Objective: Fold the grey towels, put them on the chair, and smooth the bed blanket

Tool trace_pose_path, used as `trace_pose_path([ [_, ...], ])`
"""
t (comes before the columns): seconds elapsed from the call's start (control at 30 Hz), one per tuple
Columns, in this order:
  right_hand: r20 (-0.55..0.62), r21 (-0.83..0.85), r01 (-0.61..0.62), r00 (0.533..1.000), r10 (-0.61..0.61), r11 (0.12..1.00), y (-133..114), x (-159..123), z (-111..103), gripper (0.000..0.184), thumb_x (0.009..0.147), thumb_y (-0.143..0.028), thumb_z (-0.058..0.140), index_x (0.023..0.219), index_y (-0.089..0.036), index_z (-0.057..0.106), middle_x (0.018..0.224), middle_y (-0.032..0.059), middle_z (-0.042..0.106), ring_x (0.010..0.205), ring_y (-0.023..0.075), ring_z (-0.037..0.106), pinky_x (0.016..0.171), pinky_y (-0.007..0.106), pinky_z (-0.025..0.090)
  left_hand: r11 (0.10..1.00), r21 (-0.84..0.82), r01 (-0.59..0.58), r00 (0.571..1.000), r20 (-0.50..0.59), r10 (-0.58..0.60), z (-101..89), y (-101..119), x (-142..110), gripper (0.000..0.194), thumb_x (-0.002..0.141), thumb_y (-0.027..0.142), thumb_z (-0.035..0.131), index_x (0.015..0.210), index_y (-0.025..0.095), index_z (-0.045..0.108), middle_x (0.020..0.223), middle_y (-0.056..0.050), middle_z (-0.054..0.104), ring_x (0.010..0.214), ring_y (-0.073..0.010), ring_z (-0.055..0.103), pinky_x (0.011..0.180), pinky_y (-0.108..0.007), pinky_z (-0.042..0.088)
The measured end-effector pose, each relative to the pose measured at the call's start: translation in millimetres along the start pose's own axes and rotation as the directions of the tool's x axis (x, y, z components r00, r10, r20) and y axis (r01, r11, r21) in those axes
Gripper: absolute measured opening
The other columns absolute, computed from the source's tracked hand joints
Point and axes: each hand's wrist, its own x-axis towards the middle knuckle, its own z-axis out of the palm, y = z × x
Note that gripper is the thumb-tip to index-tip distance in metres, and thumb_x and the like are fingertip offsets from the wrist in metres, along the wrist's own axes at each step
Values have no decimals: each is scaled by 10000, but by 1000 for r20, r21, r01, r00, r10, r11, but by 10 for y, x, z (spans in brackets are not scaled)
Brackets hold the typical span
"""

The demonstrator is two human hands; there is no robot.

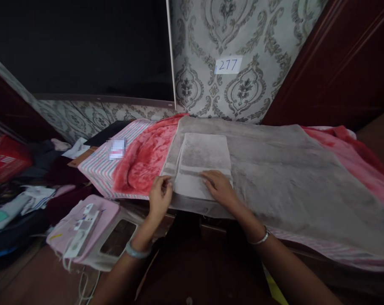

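A folded grey towel point(204, 159) lies on a larger grey blanket point(290, 178) spread over a table. My left hand point(160, 197) pinches the towel's near left edge, fingers closed on the cloth. My right hand point(219, 186) lies flat on the towel's near part, fingers stretched out and pressing down. Both wrists wear bangles.
A red plush blanket point(144, 159) and a striped cloth point(99, 167) lie left of the towel, with a small white label point(117, 149) on the stripes. A pink device with a power strip point(84, 228) sits lower left. Clothes and a red basket point(6, 159) are piled far left. A paper reading 277 point(228, 65) hangs on the patterned wall.
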Motion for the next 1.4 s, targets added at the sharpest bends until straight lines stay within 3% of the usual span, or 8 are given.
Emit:
trace_pose_path([
  [0.33, 83, -239, -35, 995, 56, 970, -46, -168, 200, 488, 1020, -322, 480, 1488, -229, 577, 1556, 123, 532, 1435, 313, 451, 1155, 552, 383, 955, 295, 28, 974, 208, -93, 168, -92, 298, 155, 855, 304, 579, 881, 198, 689, 890, -106, 701, 914, -281, 662, 877, -433, 537],
  [0.5, 61, -234, -42, 996, 58, 971, -62, -156, 192, 472, 1016, -313, 489, 1467, -224, 596, 1547, 114, 543, 1421, 302, 464, 1155, 531, 388, 976, -67, 208, 949, 255, -184, 253, 2, 449, 141, 779, 338, 644, 711, 226, 592, 666, 7, 583, 668, -179, 564, 680, -312, 465],
  [0.63, 64, -228, -65, 995, 82, 972, -87, -144, 169, 464, 1013, -306, 502, 1458, -222, 603, 1550, 109, 541, 1425, 298, 463, 1153, 520, 397, 770, -459, 443, 884, 369, -289, 296, 43, 520, 276, 695, 441, 709, 717, 223, 540, 622, 49, 503, 594, -134, 491, 584, -257, 389],
  [0.73, 77, -222, -71, 993, 90, 973, -105, -148, 160, 469, 1013, -304, 503, 1467, -224, 595, 1558, 109, 533, 1434, 297, 457, 1157, 523, 395, 691, -536, 486, 872, 354, -339, 289, 2, 535, 275, 641, 382, 724, 792, 220, 562, 675, 50, 540, 622, -128, 513, 600, -247, 412],
  [0.9, 93, -192, -68, 992, 87, 979, -51, -146, 167, 476, 995, -289, 529, 1458, -209, 606, 1566, 123, 521, 1441, 308, 454, 1164, 535, 395, 942, -196, 271, 957, 157, -243, 142, -206, 540, 139, 694, 187, 566, 807, 206, 644, 800, -17, 654, 694, -161, 589, 705, -309, 503],
  [1.07, 65, -92, -20, 998, 26, 996, 152, 24, 26, 469, 997, -293, 485, 1435, -204, 628, 1482, 116, 606, 1395, 289, 520, 1199, 531, 366, 985, 174, -17, 993, 119, -4, -5, -189, 541, 267, 845, 213, 528, 1019, 167, 725, 1032, -116, 750, 939, -251, 703, 889, -420, 567],
  [1.2, 54, -194, -95, 993, 108, 976, 225, 167, -91, 555, 1029, -391, 451, 1553, -216, 504, 1605, 126, 471, 1516, 337, 360, 1224, 592, 285, 895, 310, -321, 929, 286, 234, 173, 1, 419, 496, 980, 358, 501, 1419, 144, 589, 1495, -175, 588, 1430, -319, 503, 1186, -527, 405],
  [1.4, 254, -306, -105, 949, 187, 946, 185, 131, -2, 572, 1053, -440, 421, 1597, -265, 438, 1685, 90, 336, 1567, 344, 246, 1244, 615, 195, 797, 447, -407, 855, 493, 160, 519, -36, 201, 623, 1005, 443, 498, 1556, 155, 463, 1657, -199, 378, 1548, -354, 334, 1245, -599, 283],
])
